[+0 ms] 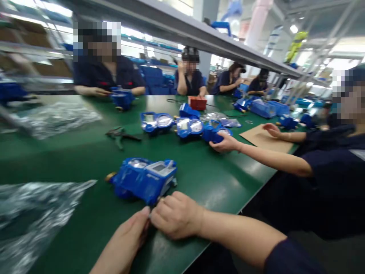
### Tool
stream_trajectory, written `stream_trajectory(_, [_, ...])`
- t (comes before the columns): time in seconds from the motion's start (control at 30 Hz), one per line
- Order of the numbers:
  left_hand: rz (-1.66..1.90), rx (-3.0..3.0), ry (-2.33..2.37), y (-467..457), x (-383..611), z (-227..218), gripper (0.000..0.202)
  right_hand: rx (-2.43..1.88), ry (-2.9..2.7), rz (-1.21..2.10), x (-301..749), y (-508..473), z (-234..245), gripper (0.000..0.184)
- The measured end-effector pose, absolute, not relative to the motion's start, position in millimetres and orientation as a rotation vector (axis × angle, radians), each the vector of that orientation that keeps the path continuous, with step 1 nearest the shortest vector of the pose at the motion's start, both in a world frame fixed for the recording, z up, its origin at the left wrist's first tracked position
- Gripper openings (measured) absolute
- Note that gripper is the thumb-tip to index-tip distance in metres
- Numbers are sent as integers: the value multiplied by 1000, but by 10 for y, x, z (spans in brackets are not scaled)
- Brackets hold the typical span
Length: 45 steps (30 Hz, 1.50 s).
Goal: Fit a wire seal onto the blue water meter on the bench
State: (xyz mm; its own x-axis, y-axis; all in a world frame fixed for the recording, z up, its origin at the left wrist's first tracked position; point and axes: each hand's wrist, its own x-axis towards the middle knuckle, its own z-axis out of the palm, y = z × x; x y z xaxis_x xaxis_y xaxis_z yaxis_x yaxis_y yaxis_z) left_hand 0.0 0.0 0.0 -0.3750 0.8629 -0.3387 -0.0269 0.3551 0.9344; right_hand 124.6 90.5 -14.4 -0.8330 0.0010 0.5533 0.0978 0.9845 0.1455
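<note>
A blue device (142, 179) with a small display, a round dial and a brass fitting at its left end lies on the green table (94, 163). Just in front of its near edge, my two hands meet. My right hand (178, 215) is curled closed, its knuckles up, close to the device's lower corner. Thumb pressed against the fingers, my left hand (129, 236) pinches at the same spot. Whatever sits between the fingertips is hidden and blurred.
Clear plastic bags (37, 217) lie at left, and a pair of green-handled pliers (121, 136) lies beyond the device. A co-worker's hand (224, 144) at right touches one of several blue devices (188, 127). Cardboard (264, 140) and a red box (197, 102) are farther off; an overhead shelf spans above.
</note>
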Motion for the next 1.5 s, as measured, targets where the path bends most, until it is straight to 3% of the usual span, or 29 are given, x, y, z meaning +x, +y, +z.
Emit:
stream_trajectory(0.1, [1175, 869, 1662, -122, -87, -36, 41, -155, -2498, 34, 1193, 818, -272, 19])
stream_trajectory(0.27, [1063, 1138, 1720, -97, -114, 75, 39, -731, -1960, 1390, 1012, 540, -258, 21])
stream_trajectory(0.4, [1031, 1159, 1711, -68, -206, 165, 39, -886, -1763, 1673, 857, 347, -214, 23])
stream_trajectory(0.5, [1002, 1097, 1619, -65, -287, 192, 39, -870, -1825, 1502, 911, 295, -244, 25])
stream_trajectory(0.67, [903, 869, 1448, -75, -386, 207, 46, -672, -2270, 414, 1068, 362, -333, 22])
stream_trajectory(0.83, [861, 752, 1376, -44, -445, 236, 49, -581, -2429, -32, 1055, 509, -283, 15])
stream_trajectory(1.27, [823, 751, 1364, -27, -523, 206, 48, -553, -2371, -52, 956, 446, -282, 15])
stream_trajectory(1.4, [856, 774, 1398, -13, -498, 193, 48, -722, -2261, 295, 895, 382, -296, 23])
stream_trajectory(1.5, [880, 796, 1428, 5, -462, 216, 47, -918, -1983, 839, 796, 292, -281, 27])
